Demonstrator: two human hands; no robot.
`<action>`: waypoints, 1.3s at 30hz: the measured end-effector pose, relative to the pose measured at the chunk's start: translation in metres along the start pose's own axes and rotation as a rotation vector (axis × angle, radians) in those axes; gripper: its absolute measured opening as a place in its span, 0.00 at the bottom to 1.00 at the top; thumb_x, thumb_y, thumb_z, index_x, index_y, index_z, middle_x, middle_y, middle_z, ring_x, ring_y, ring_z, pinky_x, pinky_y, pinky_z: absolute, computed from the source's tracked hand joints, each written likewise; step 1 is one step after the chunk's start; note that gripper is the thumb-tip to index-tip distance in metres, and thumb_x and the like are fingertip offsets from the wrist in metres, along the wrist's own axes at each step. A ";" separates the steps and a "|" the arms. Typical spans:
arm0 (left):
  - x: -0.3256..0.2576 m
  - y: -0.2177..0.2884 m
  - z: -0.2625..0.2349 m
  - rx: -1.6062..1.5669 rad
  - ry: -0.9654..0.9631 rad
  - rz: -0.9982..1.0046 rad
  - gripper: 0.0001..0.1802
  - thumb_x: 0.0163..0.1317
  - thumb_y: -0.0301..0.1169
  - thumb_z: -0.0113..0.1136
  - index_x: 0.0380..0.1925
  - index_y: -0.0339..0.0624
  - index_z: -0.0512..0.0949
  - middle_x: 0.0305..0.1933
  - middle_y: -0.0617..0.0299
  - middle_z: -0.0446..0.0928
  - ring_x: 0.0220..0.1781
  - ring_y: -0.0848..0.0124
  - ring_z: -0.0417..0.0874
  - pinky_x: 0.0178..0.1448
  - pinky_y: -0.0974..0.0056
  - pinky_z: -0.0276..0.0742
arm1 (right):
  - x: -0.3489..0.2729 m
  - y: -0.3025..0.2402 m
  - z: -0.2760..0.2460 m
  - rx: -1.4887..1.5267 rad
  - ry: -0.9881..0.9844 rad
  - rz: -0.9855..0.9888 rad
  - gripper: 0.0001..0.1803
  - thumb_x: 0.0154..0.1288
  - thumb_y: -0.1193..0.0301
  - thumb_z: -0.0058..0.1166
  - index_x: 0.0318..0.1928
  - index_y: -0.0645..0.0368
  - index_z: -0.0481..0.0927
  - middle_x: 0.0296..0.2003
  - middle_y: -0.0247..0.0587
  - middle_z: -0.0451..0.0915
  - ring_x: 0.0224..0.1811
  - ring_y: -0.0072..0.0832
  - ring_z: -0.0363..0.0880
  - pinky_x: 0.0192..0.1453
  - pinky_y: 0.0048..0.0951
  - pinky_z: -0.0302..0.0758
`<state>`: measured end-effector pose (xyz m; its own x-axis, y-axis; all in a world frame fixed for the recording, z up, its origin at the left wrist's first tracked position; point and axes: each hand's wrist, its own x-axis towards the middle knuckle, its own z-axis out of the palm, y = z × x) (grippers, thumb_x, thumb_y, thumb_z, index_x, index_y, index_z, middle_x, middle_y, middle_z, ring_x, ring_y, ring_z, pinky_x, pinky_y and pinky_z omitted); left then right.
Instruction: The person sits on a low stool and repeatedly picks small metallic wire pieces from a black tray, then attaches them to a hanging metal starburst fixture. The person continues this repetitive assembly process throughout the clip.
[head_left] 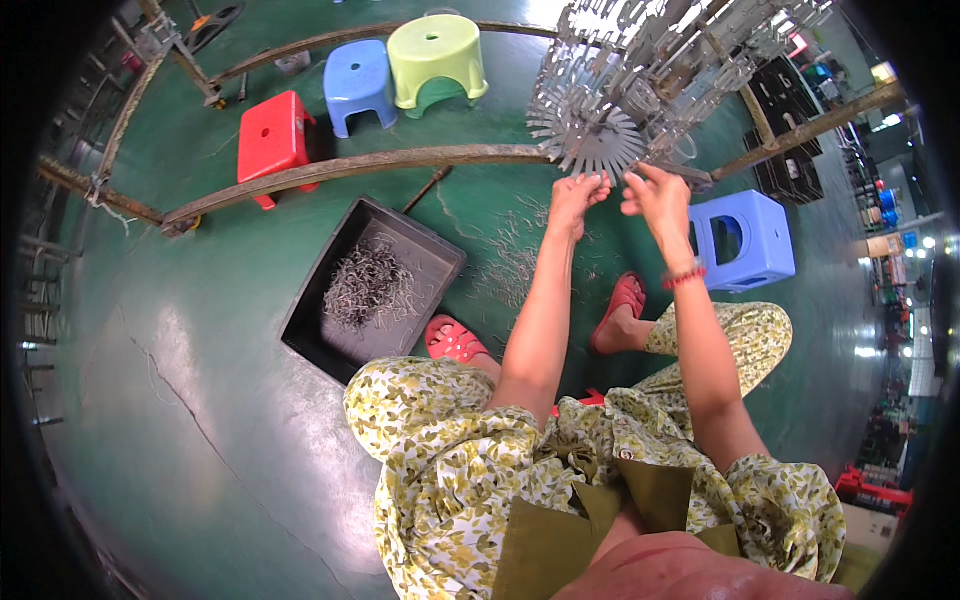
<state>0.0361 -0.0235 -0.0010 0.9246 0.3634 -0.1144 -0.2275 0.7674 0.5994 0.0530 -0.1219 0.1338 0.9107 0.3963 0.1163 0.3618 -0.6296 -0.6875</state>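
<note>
Flat grey metal strips point(607, 147), fanned out in a round cluster, hang at the low end of a dense rack of metal parts point(640, 70). Just under the fan's left side, my left hand point(574, 203) is closed with its fingertips pinched. My right hand point(660, 203), a red bracelet at its wrist, is closed in a pinch by the fan's lower right edge. Whatever either pinch holds is too small to make out. Thin wire-like metal pieces point(365, 290) lie heaped in a black tray point(425, 235) on the floor to the left.
Loose wire pieces point(510, 260) litter the green floor between tray and feet. A rusty metal frame bar point(350, 163) crosses ahead. Beyond it stand red point(270, 140), blue point(358, 80) and green stools point(436, 50). A purple-blue stool point(765, 240) lies beside my right forearm.
</note>
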 end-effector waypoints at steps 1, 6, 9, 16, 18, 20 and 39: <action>-0.001 0.001 -0.004 -0.003 0.000 -0.001 0.10 0.60 0.26 0.54 0.36 0.27 0.76 0.34 0.55 0.80 0.32 0.72 0.81 0.37 0.73 0.80 | -0.013 -0.006 -0.001 0.002 0.024 -0.033 0.18 0.59 0.73 0.55 0.47 0.72 0.76 0.20 0.44 0.80 0.17 0.25 0.80 0.22 0.24 0.75; -0.006 0.003 -0.011 -0.094 -0.217 -0.073 0.14 0.64 0.32 0.51 0.35 0.29 0.77 0.27 0.61 0.77 0.23 0.75 0.77 0.32 0.75 0.77 | -0.031 -0.036 0.019 0.597 -0.209 -0.028 0.21 0.65 0.73 0.49 0.57 0.69 0.69 0.20 0.42 0.77 0.13 0.20 0.73 0.13 0.20 0.68; -0.020 0.016 0.014 0.058 -0.118 -0.062 0.18 0.67 0.39 0.46 0.42 0.36 0.76 0.27 0.66 0.75 0.25 0.75 0.75 0.32 0.71 0.77 | -0.003 -0.037 0.028 0.670 -0.154 -0.002 0.20 0.65 0.72 0.50 0.56 0.66 0.70 0.19 0.39 0.76 0.12 0.18 0.70 0.12 0.18 0.63; -0.017 0.012 0.012 0.145 0.056 -0.106 0.15 0.67 0.41 0.47 0.41 0.42 0.74 0.37 0.64 0.78 0.39 0.74 0.79 0.42 0.62 0.78 | 0.022 -0.026 0.046 0.463 -0.066 -0.063 0.14 0.62 0.72 0.52 0.47 0.64 0.76 0.15 0.34 0.75 0.10 0.14 0.66 0.14 0.20 0.62; -0.018 0.009 0.010 0.134 0.048 -0.093 0.14 0.67 0.40 0.47 0.38 0.42 0.74 0.38 0.63 0.79 0.39 0.73 0.80 0.42 0.62 0.78 | 0.018 -0.026 0.046 0.412 -0.033 -0.107 0.15 0.61 0.72 0.53 0.48 0.63 0.76 0.15 0.34 0.75 0.11 0.15 0.68 0.15 0.21 0.63; -0.018 0.008 0.007 0.152 0.056 -0.098 0.14 0.67 0.40 0.47 0.37 0.41 0.74 0.38 0.62 0.78 0.37 0.73 0.80 0.38 0.64 0.78 | 0.014 -0.030 0.045 0.390 0.008 -0.157 0.16 0.60 0.71 0.55 0.48 0.63 0.76 0.15 0.35 0.75 0.13 0.16 0.69 0.17 0.23 0.65; -0.020 0.012 -0.001 0.164 0.158 -0.078 0.12 0.61 0.40 0.55 0.33 0.43 0.76 0.27 0.68 0.76 0.21 0.79 0.74 0.22 0.70 0.71 | -0.004 -0.044 0.044 0.380 0.271 -0.357 0.12 0.63 0.69 0.52 0.43 0.65 0.78 0.17 0.36 0.73 0.19 0.15 0.68 0.22 0.24 0.66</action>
<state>0.0147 -0.0210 0.0081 0.8750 0.3948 -0.2802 -0.0932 0.7052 0.7029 0.0246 -0.0667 0.1324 0.7821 0.3230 0.5329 0.6045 -0.1852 -0.7748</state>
